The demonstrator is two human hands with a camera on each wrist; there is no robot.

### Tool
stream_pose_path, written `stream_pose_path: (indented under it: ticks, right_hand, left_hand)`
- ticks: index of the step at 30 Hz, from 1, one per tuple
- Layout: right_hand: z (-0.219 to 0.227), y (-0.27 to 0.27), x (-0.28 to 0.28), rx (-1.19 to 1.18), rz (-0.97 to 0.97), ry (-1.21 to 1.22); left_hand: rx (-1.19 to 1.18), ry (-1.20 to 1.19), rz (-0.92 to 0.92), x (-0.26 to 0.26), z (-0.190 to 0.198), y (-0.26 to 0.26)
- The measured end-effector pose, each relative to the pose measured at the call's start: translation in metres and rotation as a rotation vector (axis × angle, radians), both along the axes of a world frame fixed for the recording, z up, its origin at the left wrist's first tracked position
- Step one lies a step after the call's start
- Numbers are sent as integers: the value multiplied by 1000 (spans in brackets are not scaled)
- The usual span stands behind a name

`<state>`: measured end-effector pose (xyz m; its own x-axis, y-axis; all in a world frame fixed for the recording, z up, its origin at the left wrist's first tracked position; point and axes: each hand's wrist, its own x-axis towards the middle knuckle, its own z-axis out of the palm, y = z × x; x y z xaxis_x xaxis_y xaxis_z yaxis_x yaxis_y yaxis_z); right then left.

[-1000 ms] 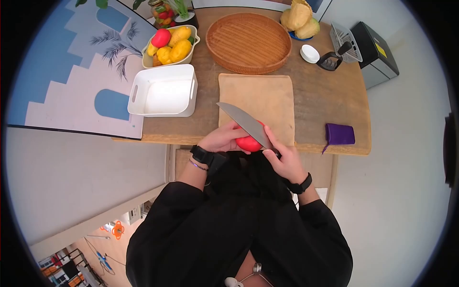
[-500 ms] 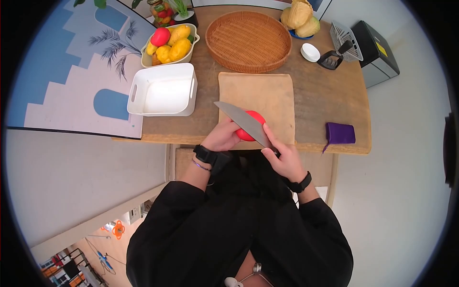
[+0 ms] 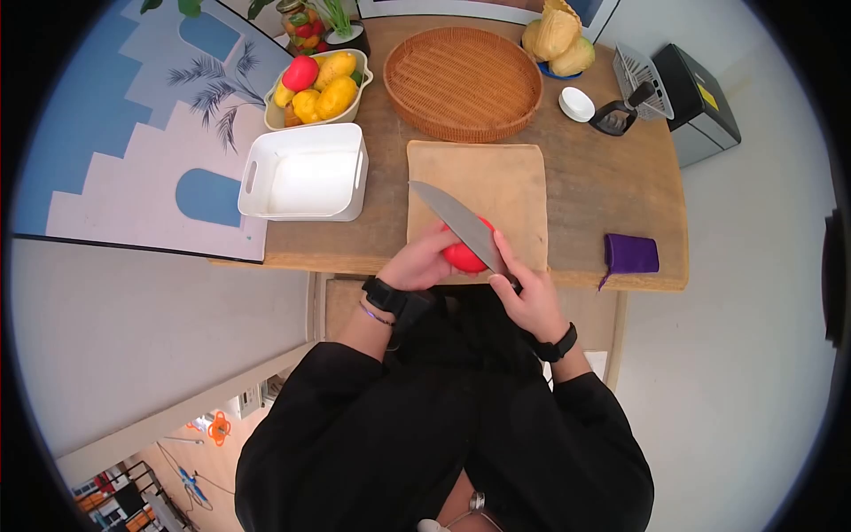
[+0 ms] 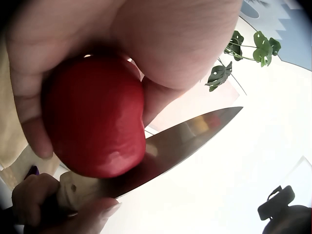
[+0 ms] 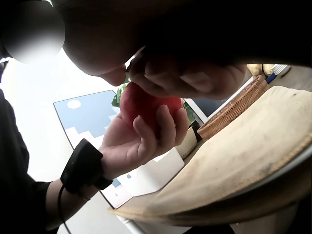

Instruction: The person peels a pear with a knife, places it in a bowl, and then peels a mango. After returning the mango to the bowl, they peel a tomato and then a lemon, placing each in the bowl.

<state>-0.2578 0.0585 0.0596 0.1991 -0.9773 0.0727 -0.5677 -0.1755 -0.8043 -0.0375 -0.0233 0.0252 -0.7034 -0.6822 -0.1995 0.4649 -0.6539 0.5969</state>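
In the head view my left hand (image 3: 418, 263) holds a round, glossy red fruit (image 3: 464, 257) close over the front edge of the cutting board (image 3: 479, 168). My right hand (image 3: 530, 301) grips a large kitchen knife (image 3: 456, 217) by its handle, index finger extended along the blade. The blade slants across the fruit with its tip toward the far left. In the left wrist view the fruit (image 4: 97, 117) overlaps the blade (image 4: 185, 141) near the handle, and its skin looks whole. From the right wrist, the left fingers (image 5: 165, 126) show curled around the fruit (image 5: 146, 107).
A white bin (image 3: 306, 173) stands left of the board, with a bowl of yellow and red fruit (image 3: 321, 89) behind it. Farther back lies a round wicker tray (image 3: 463, 84). To the right are a purple pouch (image 3: 631, 254), a small white bowl (image 3: 576, 105) and a black-handled tool (image 3: 616, 115).
Both hands keep their hold on fruit and knife. The fruit tilts and shifts slightly under the blade as the left hand moves a little to the right.
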Motion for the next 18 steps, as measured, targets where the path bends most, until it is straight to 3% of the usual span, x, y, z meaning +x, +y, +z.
stream_pose_path:
  ticks: [4, 6, 11, 16, 18]
  right_hand:
    - [-10, -1, -3, -78, 11, -57]
    - [-4, -1, -1, -103, 39, -54]
    - [11, -1, 3, 57, 55, 27]
    - [0, -5, 1, 28, 33, -5]
    - [1, -5, 2, 79, 18, -11]
  left_hand:
    - [-19, -69, -126, 4, 8, 5]
    - [148, -48, 33, -1, 6, 7]
    - [78, -56, 52, 3, -5, 2]
    - [84, -163, 94, 2, 17, 7]
    - [163, -20, -55, 10, 8, 2]
